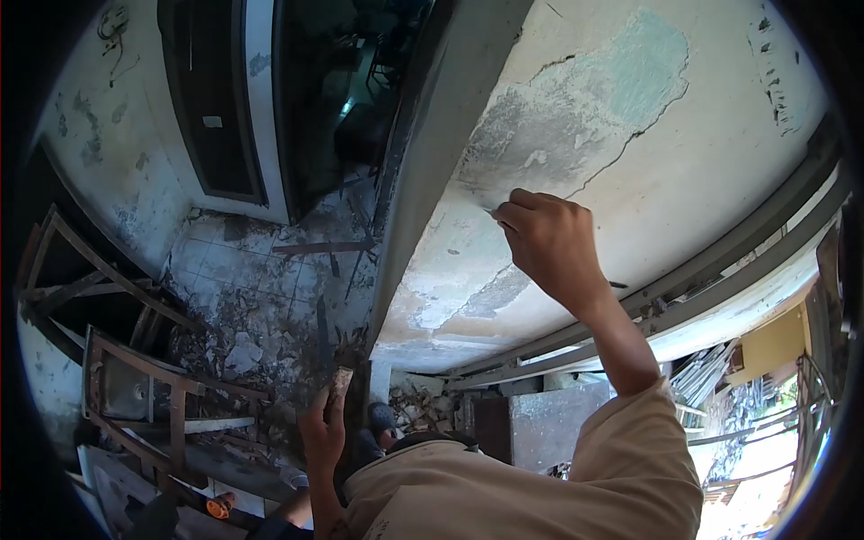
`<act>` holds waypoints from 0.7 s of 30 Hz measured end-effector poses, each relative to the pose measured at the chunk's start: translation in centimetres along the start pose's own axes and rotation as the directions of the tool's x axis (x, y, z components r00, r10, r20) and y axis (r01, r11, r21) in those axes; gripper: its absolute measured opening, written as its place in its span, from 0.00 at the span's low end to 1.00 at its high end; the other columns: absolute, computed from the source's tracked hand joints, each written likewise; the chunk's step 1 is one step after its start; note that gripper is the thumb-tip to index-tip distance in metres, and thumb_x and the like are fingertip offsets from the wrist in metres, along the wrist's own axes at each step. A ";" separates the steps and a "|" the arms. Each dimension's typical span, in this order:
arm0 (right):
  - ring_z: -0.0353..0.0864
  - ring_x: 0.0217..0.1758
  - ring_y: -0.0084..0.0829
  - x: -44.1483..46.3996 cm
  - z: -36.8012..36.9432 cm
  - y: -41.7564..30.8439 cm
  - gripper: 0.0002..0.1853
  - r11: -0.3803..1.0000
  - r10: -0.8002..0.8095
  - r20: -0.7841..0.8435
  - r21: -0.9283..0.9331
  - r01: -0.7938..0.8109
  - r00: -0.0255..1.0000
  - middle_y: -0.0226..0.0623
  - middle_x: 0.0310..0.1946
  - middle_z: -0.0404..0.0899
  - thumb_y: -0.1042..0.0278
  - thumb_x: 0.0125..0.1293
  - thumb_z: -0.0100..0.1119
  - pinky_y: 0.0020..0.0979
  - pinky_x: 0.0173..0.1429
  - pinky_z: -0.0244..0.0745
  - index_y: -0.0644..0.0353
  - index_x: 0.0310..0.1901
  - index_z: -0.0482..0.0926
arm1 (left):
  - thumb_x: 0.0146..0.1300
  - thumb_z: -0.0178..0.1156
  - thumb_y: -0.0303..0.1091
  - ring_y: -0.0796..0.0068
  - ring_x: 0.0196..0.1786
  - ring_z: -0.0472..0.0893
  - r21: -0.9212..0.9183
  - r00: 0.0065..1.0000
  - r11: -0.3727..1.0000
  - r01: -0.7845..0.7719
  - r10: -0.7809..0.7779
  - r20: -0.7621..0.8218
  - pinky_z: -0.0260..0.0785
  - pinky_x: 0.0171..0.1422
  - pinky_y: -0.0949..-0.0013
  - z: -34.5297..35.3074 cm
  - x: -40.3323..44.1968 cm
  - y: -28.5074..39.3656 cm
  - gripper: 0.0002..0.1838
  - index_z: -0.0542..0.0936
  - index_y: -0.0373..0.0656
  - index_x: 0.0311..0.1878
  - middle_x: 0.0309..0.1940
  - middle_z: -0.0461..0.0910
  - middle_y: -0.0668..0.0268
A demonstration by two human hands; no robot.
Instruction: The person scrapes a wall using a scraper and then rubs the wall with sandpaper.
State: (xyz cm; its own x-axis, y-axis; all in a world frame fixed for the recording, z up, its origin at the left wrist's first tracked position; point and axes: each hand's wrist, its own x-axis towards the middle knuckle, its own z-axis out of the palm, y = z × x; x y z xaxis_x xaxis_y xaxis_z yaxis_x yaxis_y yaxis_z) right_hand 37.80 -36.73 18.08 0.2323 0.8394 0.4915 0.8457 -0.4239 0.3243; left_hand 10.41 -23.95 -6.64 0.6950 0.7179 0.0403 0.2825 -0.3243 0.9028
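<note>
My right hand (551,247) is raised to the wall (684,180), its fingers pinched together. A small pale tip (489,211) shows at the fingertips, against the plaster; its kind cannot be made out. Around it the paint is peeled, with a grey bare patch (531,135), a turquoise patch (652,67) and a long crack. Lower down, my left hand (322,434) is closed around a short, flat, brownish piece with a worn, whitish surface (341,382). The fingers hide its lower part.
Broken wooden frames (135,378) lean at the left. Rubble and flakes (238,346) cover the tiled floor, with a loose wooden strip (324,247) across it. A dark doorway (333,108) stands beyond the wall's edge. Slatted beams (720,279) run along the right.
</note>
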 end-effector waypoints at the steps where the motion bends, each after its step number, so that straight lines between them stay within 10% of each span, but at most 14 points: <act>1: 0.79 0.25 0.34 0.2 -1.2 -0.5 0.03 0.997 0.041 -0.101 0.070 -0.034 0.994 0.32 0.24 0.77 0.78 0.51 0.59 0.32 0.27 0.73 0.58 0.28 0.80 | 0.65 0.55 0.35 0.51 0.41 0.82 0.008 0.999 1.000 0.027 -0.027 0.032 0.72 0.44 0.62 -0.2 0.1 0.3 0.16 0.78 0.31 0.48 0.36 0.81 0.46; 21: 0.77 0.23 0.31 1.4 0.1 -1.8 0.05 0.997 0.037 -0.159 0.072 -0.026 0.987 0.30 0.22 0.73 0.78 0.50 0.59 0.31 0.24 0.71 0.56 0.28 0.80 | 0.66 0.54 0.38 0.52 0.44 0.82 -0.016 0.990 0.994 0.107 -0.108 -0.088 0.72 0.47 0.63 -1.2 -2.1 -0.9 0.18 0.78 0.31 0.49 0.39 0.81 0.46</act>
State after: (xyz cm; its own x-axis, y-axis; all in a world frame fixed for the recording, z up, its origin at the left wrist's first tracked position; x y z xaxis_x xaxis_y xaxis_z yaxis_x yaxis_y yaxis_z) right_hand 36.68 -34.76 18.15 0.1844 0.7582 0.6254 0.8718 -0.4200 0.2521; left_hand 7.88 -24.38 -7.03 0.5993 0.8002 -0.0197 0.3443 -0.2355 0.9088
